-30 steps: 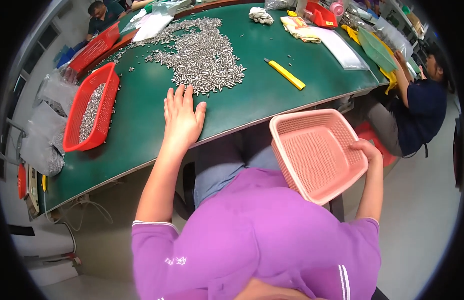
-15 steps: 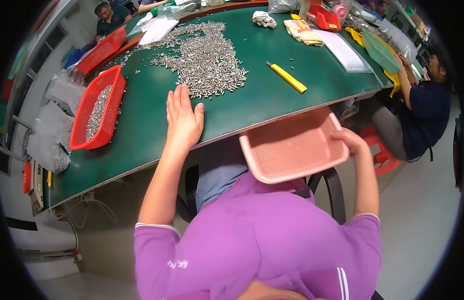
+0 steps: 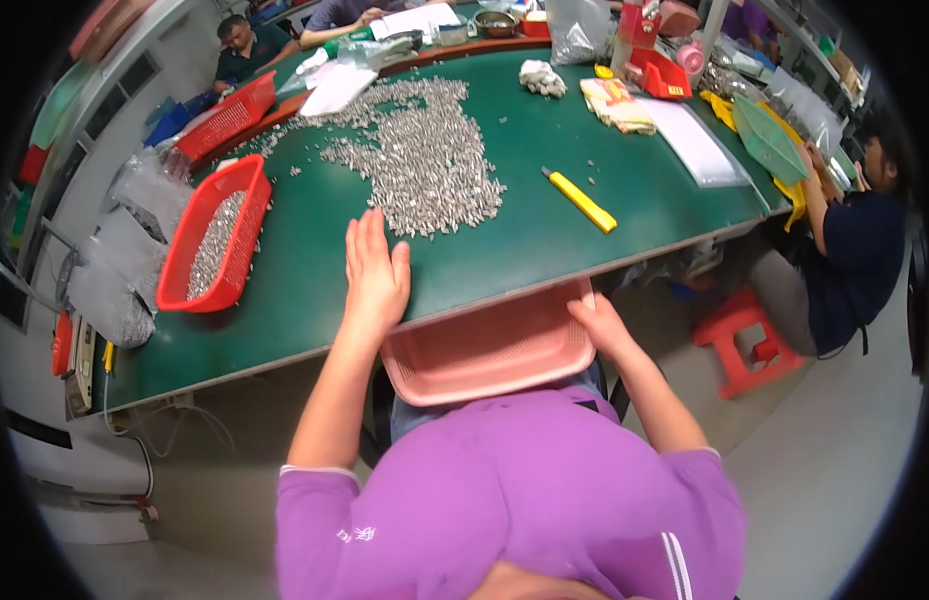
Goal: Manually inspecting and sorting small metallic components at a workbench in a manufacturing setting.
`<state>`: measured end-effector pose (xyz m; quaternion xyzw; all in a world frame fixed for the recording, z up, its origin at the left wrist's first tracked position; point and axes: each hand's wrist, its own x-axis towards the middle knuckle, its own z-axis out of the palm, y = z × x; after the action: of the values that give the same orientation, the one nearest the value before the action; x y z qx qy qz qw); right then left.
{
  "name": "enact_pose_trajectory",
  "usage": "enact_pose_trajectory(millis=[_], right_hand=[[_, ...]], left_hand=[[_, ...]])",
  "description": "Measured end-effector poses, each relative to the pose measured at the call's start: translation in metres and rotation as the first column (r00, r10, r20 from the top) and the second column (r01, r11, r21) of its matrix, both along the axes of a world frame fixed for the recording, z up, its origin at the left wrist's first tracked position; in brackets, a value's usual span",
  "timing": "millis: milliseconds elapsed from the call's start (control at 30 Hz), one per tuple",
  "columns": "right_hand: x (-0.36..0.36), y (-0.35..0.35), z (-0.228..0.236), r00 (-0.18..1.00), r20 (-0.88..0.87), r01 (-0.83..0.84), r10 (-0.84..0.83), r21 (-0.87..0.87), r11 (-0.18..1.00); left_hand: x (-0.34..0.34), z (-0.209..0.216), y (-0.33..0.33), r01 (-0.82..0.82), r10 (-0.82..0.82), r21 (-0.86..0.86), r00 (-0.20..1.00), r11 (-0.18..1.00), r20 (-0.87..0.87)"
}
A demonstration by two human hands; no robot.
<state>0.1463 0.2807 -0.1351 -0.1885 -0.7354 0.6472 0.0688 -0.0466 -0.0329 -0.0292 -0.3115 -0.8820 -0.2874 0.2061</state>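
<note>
Under the table's near edge sits a pink tray, its right rim gripped by the right hand. Above it, the left hand lies open, flat on the green table, near the pile of metal parts.

A person in a purple shirt rests the left hand flat on a green worktable while the right hand grips a pink plastic basket just under the table's edge. Small metal parts lie heaped beyond the fingers, near a red basket and a yellow utility knife.
</note>
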Motion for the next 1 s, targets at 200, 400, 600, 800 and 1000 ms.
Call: enact_pose_trajectory(millis=[200, 400, 600, 800, 1000], right_hand=[[0.006, 0.019, 0.031, 0.919, 0.317, -0.302, 0.233, 0.190, 0.934], [0.014, 0.046, 0.179, 0.762, 0.314, -0.645, 0.567, 0.284, 0.709], [-0.082, -0.040, 0.193, 0.914, -0.075, -0.254, 0.398, 0.659, 0.708], [-0.128, -0.078, 0.160, 0.882, -0.221, -0.095, 0.415, 0.781, 0.618], [-0.122, -0.091, 0.153, 0.831, -0.270, -0.206, 0.486, 0.663, 0.720]], left_hand=[[0.014, 0.014, -0.001, -0.019, 0.032, -0.072, 0.985, 0.997, 0.171], [0.011, 0.033, -0.011, -0.067, 0.105, -0.256, 0.985, 0.964, 0.136], [0.015, 0.044, 0.021, -0.055, 0.081, -0.167, 0.984, 0.984, 0.156], [0.017, 0.039, 0.038, -0.003, 0.006, -0.012, 0.963, 1.000, 0.269], [0.030, 0.042, 0.043, 0.098, -0.139, 0.122, 0.908, 0.988, 0.396]])
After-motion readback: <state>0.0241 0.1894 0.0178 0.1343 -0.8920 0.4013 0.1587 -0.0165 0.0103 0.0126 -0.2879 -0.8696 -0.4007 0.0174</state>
